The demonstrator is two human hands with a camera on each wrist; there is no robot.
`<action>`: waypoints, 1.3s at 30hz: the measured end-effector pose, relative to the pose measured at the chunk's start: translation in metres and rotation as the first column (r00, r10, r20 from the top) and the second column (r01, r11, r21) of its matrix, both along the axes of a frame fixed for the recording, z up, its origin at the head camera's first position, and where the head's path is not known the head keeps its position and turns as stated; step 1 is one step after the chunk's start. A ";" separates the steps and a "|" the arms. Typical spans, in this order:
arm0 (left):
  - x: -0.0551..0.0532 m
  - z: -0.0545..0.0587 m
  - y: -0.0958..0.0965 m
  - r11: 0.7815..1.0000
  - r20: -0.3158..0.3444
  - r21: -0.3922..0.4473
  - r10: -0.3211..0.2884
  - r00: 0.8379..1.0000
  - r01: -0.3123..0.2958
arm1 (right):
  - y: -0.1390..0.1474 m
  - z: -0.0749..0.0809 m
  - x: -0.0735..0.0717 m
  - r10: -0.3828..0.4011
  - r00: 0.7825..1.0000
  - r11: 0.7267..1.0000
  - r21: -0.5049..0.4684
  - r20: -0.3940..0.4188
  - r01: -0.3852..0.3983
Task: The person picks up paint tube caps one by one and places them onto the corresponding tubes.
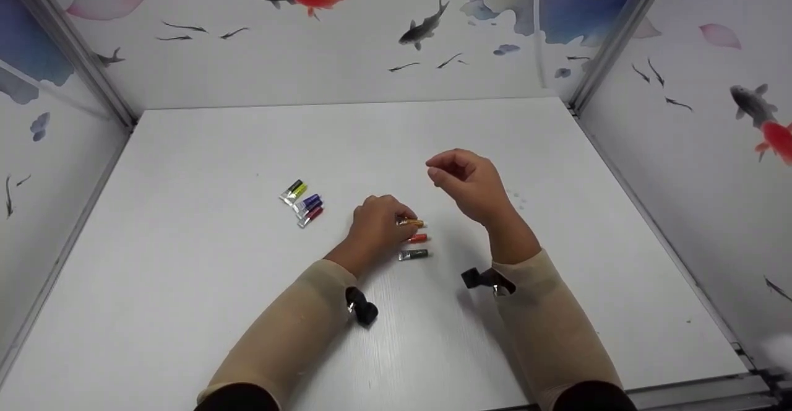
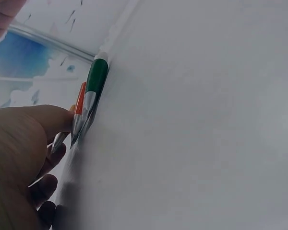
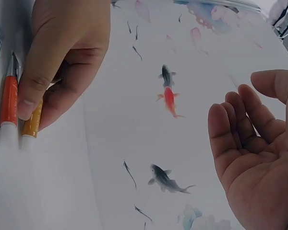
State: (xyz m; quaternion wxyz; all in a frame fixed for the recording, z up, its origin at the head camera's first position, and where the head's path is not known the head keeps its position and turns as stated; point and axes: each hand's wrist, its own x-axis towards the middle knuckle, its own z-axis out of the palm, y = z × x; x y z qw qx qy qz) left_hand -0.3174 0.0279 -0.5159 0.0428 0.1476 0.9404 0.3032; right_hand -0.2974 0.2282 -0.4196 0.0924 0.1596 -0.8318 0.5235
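My left hand (image 1: pixel 376 225) pinches an ochre paint tube (image 3: pixel 34 120) between thumb and fingers, its white cap pointing right in the head view. Right beside it lies an orange-red paint tube (image 1: pixel 421 238), partly covered by the thumb. Nearest to me in this row is a dark green paint tube (image 1: pixel 416 254), apart from the fingers; the left wrist view shows its green body and silver end. Above the table, to the right of the row, my right hand (image 1: pixel 475 185) hovers with loosely bent fingers and nothing in them.
Left of my left hand lies a group of small tubes on the white table (image 1: pixel 204 262): a black tube (image 1: pixel 296 185), a yellow tube (image 1: pixel 299 190), blue tubes (image 1: pixel 309 202) and a red tube (image 1: pixel 314 213). Patterned panels (image 1: pixel 346 58) with painted fish enclose the back and sides.
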 end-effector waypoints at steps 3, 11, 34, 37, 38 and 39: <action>-0.001 0.000 0.001 1.000 0.006 -0.013 -0.004 1.000 0.004 | 0.001 0.000 0.000 -0.004 1.000 1.000 -0.003 -0.007 0.004; -0.002 0.003 -0.001 1.000 0.036 -0.019 -0.018 0.999 0.019 | 0.001 0.000 0.000 -0.017 1.000 1.000 -0.017 -0.010 0.017; 0.000 0.009 -0.027 0.997 0.055 0.083 -0.005 0.998 0.001 | 0.007 -0.001 -0.003 -0.011 1.000 0.999 -0.036 -0.017 0.010; -0.002 0.013 -0.041 0.995 0.033 0.093 0.028 0.999 -0.031 | 0.009 0.000 -0.004 -0.027 1.000 0.999 -0.038 -0.006 0.027; -0.002 0.013 -0.045 0.994 0.026 0.102 0.040 0.999 -0.042 | 0.011 0.000 -0.004 -0.032 0.999 0.999 -0.038 -0.002 0.032; -0.003 0.014 -0.050 0.993 0.023 0.109 0.051 0.998 -0.054 | 0.012 0.000 -0.005 -0.036 0.999 0.999 -0.037 0.002 0.036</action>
